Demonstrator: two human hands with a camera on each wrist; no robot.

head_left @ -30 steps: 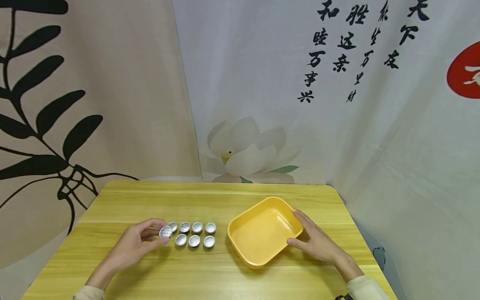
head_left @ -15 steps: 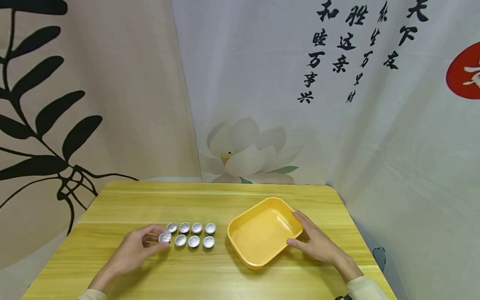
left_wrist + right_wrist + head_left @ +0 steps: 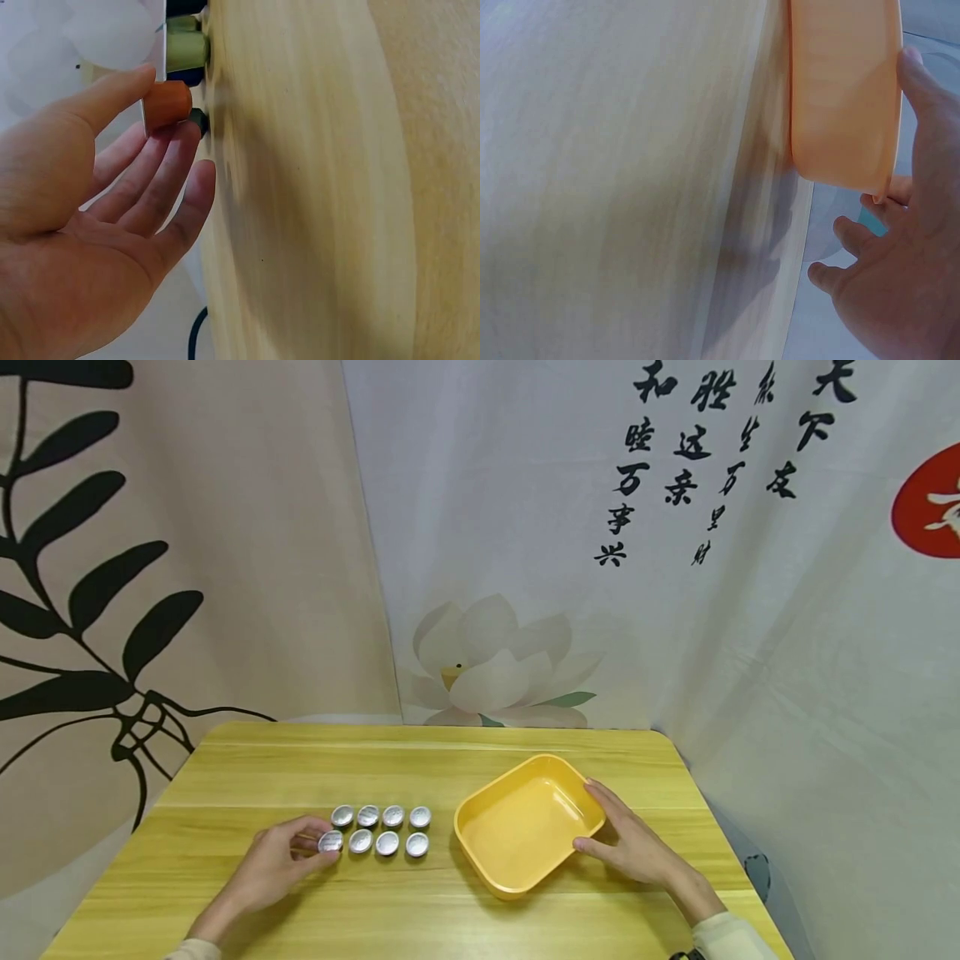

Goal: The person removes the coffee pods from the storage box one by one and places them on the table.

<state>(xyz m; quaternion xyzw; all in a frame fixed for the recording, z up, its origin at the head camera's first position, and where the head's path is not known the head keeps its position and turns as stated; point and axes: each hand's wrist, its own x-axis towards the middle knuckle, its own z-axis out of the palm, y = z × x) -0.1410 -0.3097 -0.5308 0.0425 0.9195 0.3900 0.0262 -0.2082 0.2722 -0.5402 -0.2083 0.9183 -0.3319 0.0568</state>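
Note:
At the left end of the front row, my left hand [image 3: 273,860] pinches an orange coffee capsule [image 3: 167,103] between thumb and fingers, its silver foil lid facing up in the head view. Close beside it stand the other capsules in two rows, among them a back-row capsule [image 3: 342,815] and a front-row capsule [image 3: 361,841], lids up. In the left wrist view, a green capsule [image 3: 187,51] shows behind the orange one. My right hand [image 3: 633,843] holds the corner of a yellow plastic tray [image 3: 480,793], thumb and fingers spread along the rim on either side. Nothing lies inside the tray.
The wooden table [image 3: 360,918] carries the capsules left of its middle and the tray to the right. Printed cloth curtains [image 3: 510,527] hang behind the table's far edge and along both sides.
My left hand has moved toward me and slightly down with its capsule, from overlapping the back row into line with the front row. The right hand and the tray have stayed put.

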